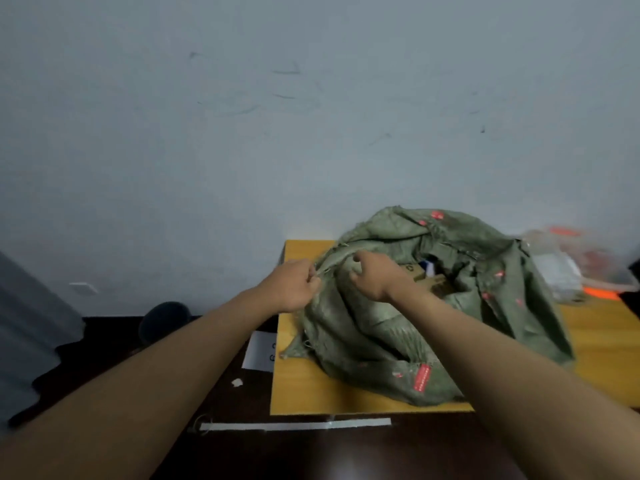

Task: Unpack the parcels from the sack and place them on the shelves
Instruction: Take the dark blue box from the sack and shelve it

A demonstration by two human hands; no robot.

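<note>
The sack (415, 306) lies on the table (346, 393), a parcel (433, 282) inside, bags (568, 265) to its right.

Single head-worn wide-angle view, facing forward and downward at close range over a yellow table (346, 396) against a wall (242, 116).

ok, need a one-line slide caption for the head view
Both hands, left hand and right hand, grip the green sack's rim on the yellow table.

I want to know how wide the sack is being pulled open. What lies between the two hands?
In the head view, only a short stretch of the green sack's frayed rim runs between the left hand and right hand; both grip it.
</note>
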